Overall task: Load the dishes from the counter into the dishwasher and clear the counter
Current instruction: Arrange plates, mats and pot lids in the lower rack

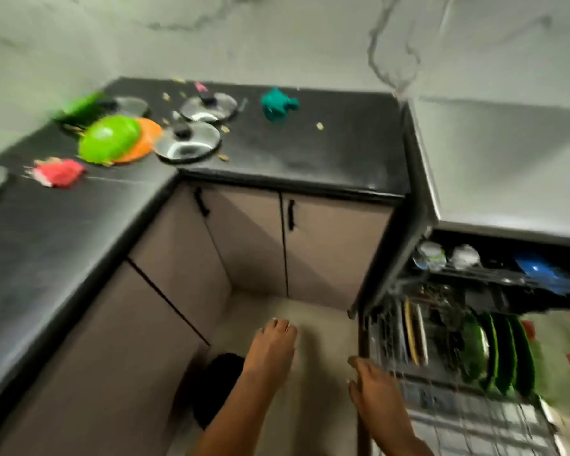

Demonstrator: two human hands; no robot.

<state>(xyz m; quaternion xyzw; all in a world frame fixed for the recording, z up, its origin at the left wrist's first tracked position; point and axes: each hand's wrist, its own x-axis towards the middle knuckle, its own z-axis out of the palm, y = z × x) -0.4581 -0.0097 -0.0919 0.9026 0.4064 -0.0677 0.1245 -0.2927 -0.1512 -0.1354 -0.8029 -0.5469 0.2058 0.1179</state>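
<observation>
Nearest, both hands are empty with straight fingers, the right hand (374,386) at the edge of the pulled-out rack (441,399) holding green plates (500,350), the left hand (273,347) over the floor, and farther on the counter (277,153) lie lids (188,143), a green bowl (109,138) and a teal cup (277,103).

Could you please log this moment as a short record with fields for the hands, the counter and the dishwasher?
left hand: left hand open, fingers extended, holds nothing
right hand: right hand open, at the edge of the lower rack
counter: counter carries a green bowl on an orange plate, two glass lids, a teal object, a pink object
dishwasher: open; green plates upright in the lower rack
blur: small details unclear
</observation>
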